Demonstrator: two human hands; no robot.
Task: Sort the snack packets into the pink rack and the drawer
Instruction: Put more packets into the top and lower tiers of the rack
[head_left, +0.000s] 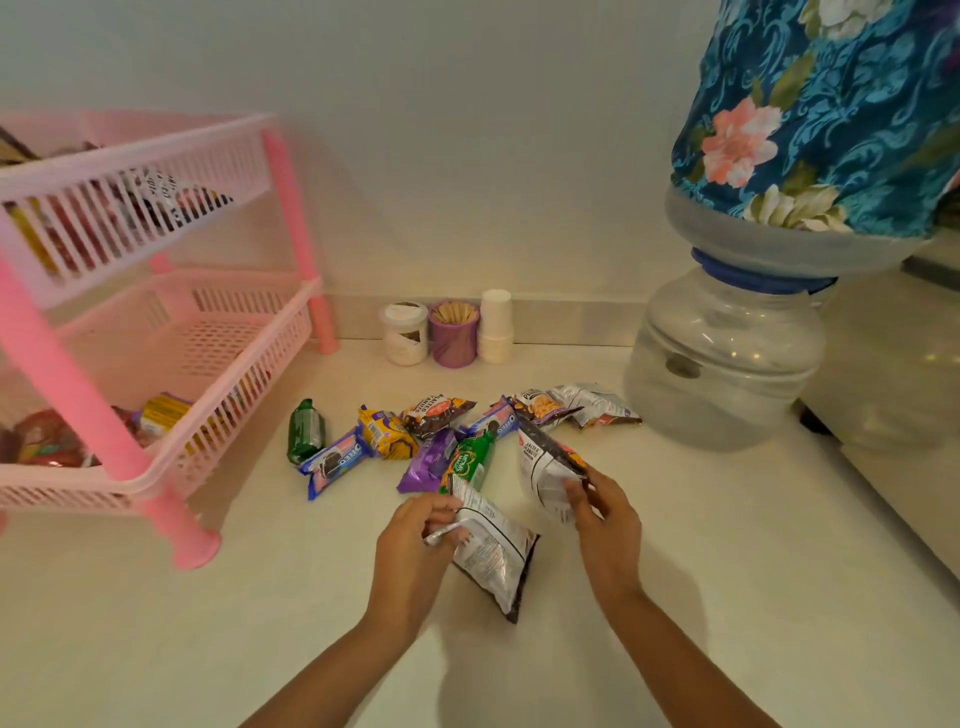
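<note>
Packet (493, 553) in each hand's grip

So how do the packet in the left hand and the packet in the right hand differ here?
The left hand pinches its packet by a top corner, so it hangs low over the counter; the right hand holds its packet raised and tilted. The left packet shows a flat silver back with dark edges; the right packet bulges and shows some orange and red print. Both are silver-backed pouches with printed panels, both off the pile.
</note>
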